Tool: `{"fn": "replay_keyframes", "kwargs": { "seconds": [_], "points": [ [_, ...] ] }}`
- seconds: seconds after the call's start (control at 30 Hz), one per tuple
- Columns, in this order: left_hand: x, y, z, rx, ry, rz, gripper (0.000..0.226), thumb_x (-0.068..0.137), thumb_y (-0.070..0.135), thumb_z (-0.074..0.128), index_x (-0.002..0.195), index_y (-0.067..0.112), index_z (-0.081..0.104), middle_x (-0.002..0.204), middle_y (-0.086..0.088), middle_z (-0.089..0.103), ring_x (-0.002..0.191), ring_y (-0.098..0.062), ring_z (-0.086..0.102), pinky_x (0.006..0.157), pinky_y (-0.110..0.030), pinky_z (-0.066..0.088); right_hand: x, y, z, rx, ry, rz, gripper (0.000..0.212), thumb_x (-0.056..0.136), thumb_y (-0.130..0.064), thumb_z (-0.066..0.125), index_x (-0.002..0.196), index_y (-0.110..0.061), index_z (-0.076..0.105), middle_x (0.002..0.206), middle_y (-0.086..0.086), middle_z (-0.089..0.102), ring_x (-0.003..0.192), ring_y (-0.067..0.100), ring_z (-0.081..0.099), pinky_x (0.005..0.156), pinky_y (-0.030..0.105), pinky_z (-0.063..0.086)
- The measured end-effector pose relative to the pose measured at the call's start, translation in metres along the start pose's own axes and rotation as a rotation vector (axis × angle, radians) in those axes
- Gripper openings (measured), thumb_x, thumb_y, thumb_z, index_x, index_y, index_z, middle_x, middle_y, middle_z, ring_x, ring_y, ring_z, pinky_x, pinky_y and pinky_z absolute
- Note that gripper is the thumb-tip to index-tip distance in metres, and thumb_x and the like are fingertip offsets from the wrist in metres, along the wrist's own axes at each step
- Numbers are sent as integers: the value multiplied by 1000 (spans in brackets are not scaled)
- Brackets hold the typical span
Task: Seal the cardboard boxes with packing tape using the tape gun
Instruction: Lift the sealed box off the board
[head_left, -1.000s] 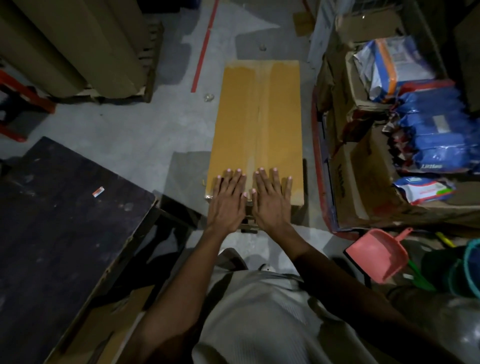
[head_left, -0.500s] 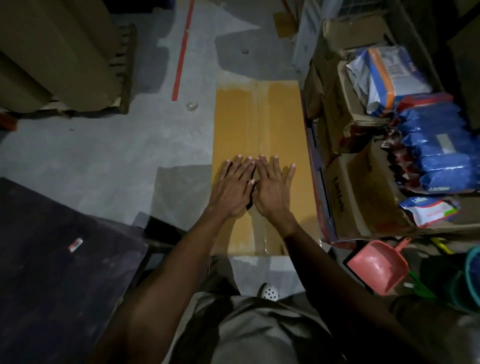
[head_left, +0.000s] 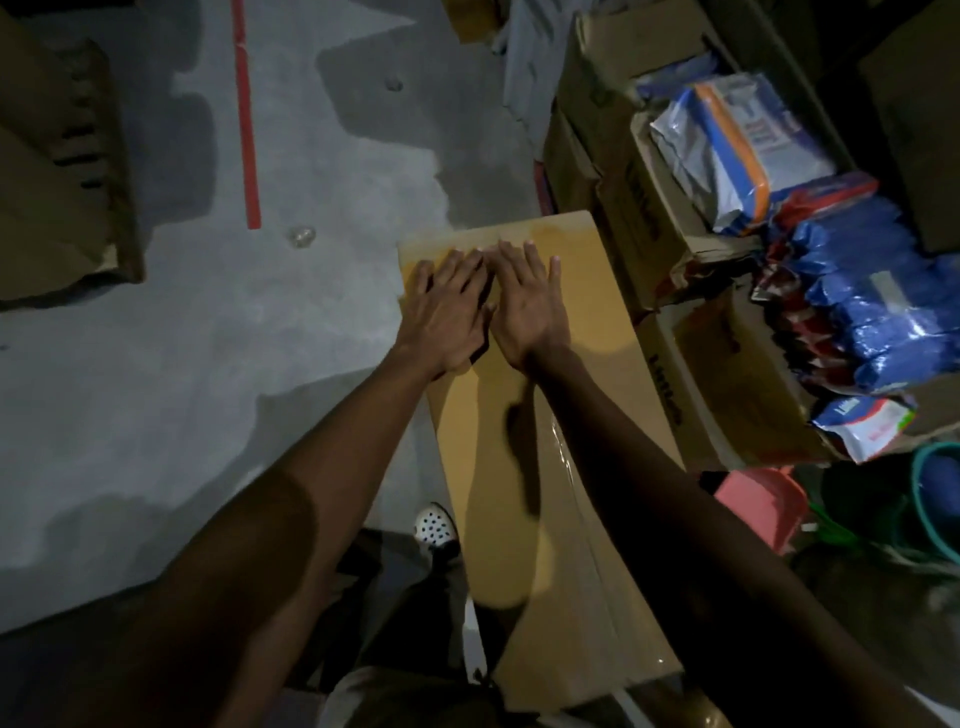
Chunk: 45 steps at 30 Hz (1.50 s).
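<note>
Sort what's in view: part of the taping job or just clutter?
Job: long brown cardboard box, clear shiny tape strip along its seam, left hand and right hand pressing flat on it.
Clutter: pink plastic dustpan, blue plastic packets, red floor line.

- We see a grey concrete floor with a red line running along it.
- Near the line's end we note a small clear object, too blurred to name.
- At the left we find stacked brown sheets.
- At the right we see blue packets piled below a white packet with an orange stripe.
- Below them we see a pink dustpan beside a teal tub.
- We see a white perforated shoe on the floor.
</note>
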<state>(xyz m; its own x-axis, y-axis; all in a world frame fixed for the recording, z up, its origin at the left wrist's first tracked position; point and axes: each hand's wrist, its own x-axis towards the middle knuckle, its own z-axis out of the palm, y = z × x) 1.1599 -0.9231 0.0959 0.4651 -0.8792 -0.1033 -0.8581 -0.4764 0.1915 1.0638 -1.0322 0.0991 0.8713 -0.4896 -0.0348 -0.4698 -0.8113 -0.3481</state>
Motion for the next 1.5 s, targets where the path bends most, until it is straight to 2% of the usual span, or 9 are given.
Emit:
{"fn": "replay_keyframes", "kwargs": {
  "seconds": [0.17, 0.3, 0.37, 0.43, 0.6, 0.77, 1.07, 1.33, 1.5],
  "points": [
    [34, -32, 2, -76, 123, -47, 57, 108, 47, 29, 159, 21, 29, 168, -9, 20, 156, -28, 14, 124, -55, 8, 42, 9, -6, 25, -75, -4, 56, 108, -28, 36, 163, -22, 26, 172, 1, 20, 159, 28, 7, 127, 57, 2],
    [29, -45, 21, -417, 263, -262, 65, 100, 63, 40, 156, 30, 34, 163, -5, 28, 151, -27, 22, 120, -57, 24, 41, 33, 1, -45, -15, 123, 55, 107, -54, 31, 160, -39, 29, 172, -9, 17, 159, 30, 7, 121, 68, 1],
    [27, -47, 24, -734, 257, -386, 76, 95, 68, 48, 159, 34, 24, 160, -4, 26, 146, -26, 31, 115, -51, 37, 36, 43, 2, -26, 46, 233, 58, 104, -63, 32, 158, -41, 32, 171, -9, 19, 159, 32, 8, 120, 68, 1],
    [27, -45, 23, -901, 208, -467, 86, 92, 71, 51, 160, 39, 11, 162, -3, 23, 146, -26, 33, 114, -46, 38, 35, 50, -2, 24, 55, 311, 61, 103, -67, 32, 158, -40, 31, 171, -11, 18, 159, 33, 3, 123, 68, -2],
    [24, -38, 16, -847, 166, -541, 98, 93, 71, 49, 162, 29, -6, 170, -5, 12, 153, -28, 21, 121, -50, 24, 32, 42, -10, 105, 12, 345, 64, 104, -60, 36, 160, -28, 32, 173, -1, 14, 160, 30, 1, 123, 65, -5],
    [-25, -16, 10, -612, 192, -478, 92, 100, 54, 53, 163, 11, 2, 170, -11, -7, 157, -28, -5, 124, -49, 3, -27, 12, -1, 138, 83, 170, 65, 100, -56, 40, 146, -13, 54, 165, 14, 34, 155, 40, 21, 120, 67, 14],
    [-176, 69, 7, -580, 379, -560, 69, 102, 51, 50, 158, 14, 33, 169, -6, 18, 156, -22, 2, 126, -42, 7, -138, -36, -18, 416, 133, -58, 48, 100, -32, 58, 145, -17, 50, 169, 9, 25, 158, 30, 12, 123, 56, 25],
    [-359, 169, 34, -597, 655, -924, 74, 94, 59, 42, 149, 10, 47, 156, -10, 42, 151, -25, 19, 124, -42, 20, -286, -78, -11, 539, -124, -433, 43, 96, -22, 61, 138, -12, 58, 164, 12, 34, 157, 31, 19, 123, 50, 27],
    [-481, 233, 48, -529, 817, -1135, 61, 99, 49, 51, 145, 10, 51, 150, -10, 49, 143, -26, 32, 121, -40, 25, -389, -105, 5, 541, -335, -622, 37, 99, -21, 63, 135, -11, 61, 163, 12, 37, 156, 30, 20, 123, 45, 28]
  ]
}}
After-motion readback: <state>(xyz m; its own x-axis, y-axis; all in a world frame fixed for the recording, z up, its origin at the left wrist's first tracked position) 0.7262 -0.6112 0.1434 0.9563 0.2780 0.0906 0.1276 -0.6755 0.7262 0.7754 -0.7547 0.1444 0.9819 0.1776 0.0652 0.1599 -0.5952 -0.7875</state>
